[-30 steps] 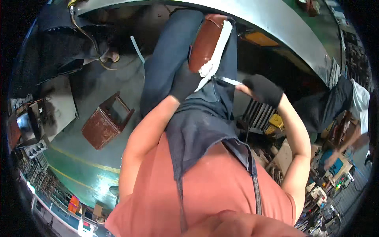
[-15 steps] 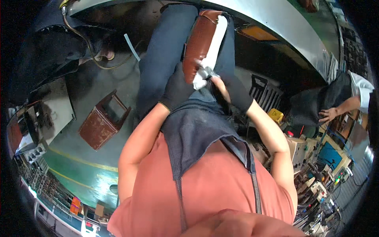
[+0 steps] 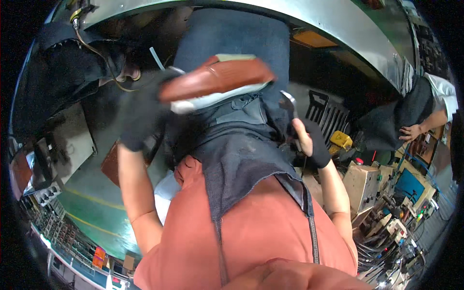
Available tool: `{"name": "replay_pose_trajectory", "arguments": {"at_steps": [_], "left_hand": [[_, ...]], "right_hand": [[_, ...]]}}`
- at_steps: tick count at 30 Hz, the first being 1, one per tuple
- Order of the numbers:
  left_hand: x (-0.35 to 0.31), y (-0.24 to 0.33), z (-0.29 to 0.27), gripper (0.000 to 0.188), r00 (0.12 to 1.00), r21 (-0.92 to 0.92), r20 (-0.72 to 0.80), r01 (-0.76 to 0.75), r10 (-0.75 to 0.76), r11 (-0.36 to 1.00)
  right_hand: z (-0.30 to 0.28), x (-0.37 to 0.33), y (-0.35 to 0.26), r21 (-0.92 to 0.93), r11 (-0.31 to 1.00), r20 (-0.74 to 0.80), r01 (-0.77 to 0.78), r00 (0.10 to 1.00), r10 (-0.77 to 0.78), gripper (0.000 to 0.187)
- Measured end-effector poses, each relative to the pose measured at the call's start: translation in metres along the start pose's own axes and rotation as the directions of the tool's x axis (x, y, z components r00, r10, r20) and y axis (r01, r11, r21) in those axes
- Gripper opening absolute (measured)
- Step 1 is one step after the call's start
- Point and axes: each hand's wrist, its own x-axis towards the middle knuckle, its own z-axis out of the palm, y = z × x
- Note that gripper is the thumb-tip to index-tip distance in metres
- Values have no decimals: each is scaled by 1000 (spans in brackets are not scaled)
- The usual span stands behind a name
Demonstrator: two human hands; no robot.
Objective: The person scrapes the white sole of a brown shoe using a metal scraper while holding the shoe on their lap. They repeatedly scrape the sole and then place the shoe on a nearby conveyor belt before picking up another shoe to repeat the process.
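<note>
A brown leather shoe (image 3: pixel 220 77) lies sideways across my lap in mid-air, slightly blurred. Its white bottom edge (image 3: pixel 220 98) faces my body, and a pale green part (image 3: pixel 235 57) shows on the far side. My left hand (image 3: pixel 144 108), in a black glove, is closed round the shoe's left end; motion smears its fingers. To the right of the shoe, my right hand (image 3: pixel 311 140), gloved with a bare thumb, grips a hand tool with a shiny curved metal head (image 3: pixel 288 100). That head stands apart from the shoe. The tool's handle is mostly hidden by the hand.
A metal bench edge (image 3: pixel 309 24) curves across the far side. On the floor at left, a brown stool (image 3: pixel 110 163) is partly covered by my arm. A dark plastic chair (image 3: pixel 327 112) and yellow object (image 3: pixel 341 140) stand at right, near machines (image 3: pixel 365 186). Another person's hand (image 3: pixel 411 132) appears far right.
The shoe has swung from lengthwise on my lap to crosswise, its near end moving left with my left hand. My right hand and the tool have drawn back from it to the right.
</note>
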Motion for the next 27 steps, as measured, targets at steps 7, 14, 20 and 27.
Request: {"name": "replay_pose_trajectory", "arguments": {"at_steps": [7,14,20,27], "left_hand": [[67,4,136,71,940,-164,-339,-91,30,982],[34,-8,139,55,970,-409,-240,-63,-41,911],[14,-11,171,74,983,-552,-181,-133,37,823],[60,-2,193,63,856,-196,-516,-134,14,971]], "right_hand": [[13,18,-34,327,945,95,-24,995,-8,42],[-28,65,-46,-188,964,322,186,939,-118,41],[-4,80,-92,-696,464,385,548,830,-404,40],[-46,126,-77,-324,918,696,229,715,68,43]]}}
